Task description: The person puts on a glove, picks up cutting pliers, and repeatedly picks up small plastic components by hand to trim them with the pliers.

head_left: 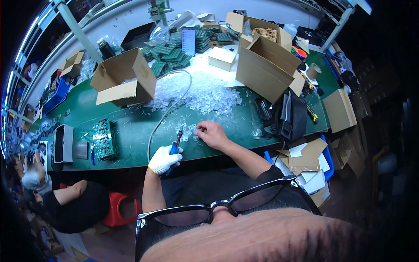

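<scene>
My left hand (pixel 162 160), in a white glove, is closed round the blue handles of a pair of nippers (pixel 177 143). Their dark jaws point away from me, beside small clear plastic pieces (pixel 185 134) near the table's front edge. Bare and bent at the fingers, my right hand (pixel 213 134) pinches a small clear plastic piece (pixel 196 129) just right of the jaws. Its fingertips partly cover that piece. Beyond both hands spreads a large heap of similar clear plastic pieces (pixel 205 94) on the green tabletop (pixel 131 148).
A grey hose (pixel 168 111) arches down toward my left glove. Open cardboard boxes (pixel 124 78) (pixel 267 65) flank the heap; green circuit boards (pixel 172 54) and a phone (pixel 188 42) lie behind. A black bag (pixel 291 115) is at right. Another person (pixel 74 205) sits at left.
</scene>
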`<state>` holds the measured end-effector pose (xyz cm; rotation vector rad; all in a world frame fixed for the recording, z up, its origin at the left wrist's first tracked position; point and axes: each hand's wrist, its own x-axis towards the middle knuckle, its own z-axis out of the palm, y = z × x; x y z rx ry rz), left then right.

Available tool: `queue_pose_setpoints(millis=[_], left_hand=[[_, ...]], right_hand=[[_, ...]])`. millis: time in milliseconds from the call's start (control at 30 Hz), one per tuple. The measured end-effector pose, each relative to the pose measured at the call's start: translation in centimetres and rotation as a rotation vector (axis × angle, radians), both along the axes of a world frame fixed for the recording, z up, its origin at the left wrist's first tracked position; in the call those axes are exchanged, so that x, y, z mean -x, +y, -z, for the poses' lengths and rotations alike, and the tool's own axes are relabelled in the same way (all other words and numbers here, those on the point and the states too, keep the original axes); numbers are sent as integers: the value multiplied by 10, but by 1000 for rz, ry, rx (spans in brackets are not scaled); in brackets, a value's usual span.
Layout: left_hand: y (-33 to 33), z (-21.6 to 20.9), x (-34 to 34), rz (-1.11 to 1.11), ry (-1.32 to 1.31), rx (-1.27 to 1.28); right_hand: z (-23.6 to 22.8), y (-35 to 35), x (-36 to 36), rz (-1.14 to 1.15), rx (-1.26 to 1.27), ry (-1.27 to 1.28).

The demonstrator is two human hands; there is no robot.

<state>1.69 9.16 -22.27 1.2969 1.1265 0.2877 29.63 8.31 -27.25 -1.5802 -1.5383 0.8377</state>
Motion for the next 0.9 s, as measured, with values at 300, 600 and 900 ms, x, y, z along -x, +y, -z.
queue_pose_setpoints(millis=[300, 600, 900], left_hand=[[0, 4, -2, 12, -33, -15], [-1, 2, -2, 14, -22, -11], [-1, -1, -1, 32, -10, -26]], right_hand=[[6, 7, -59, 311, -297, -347], [10, 24, -75, 282, -333, -354], [2, 10, -55, 217, -411, -170]])
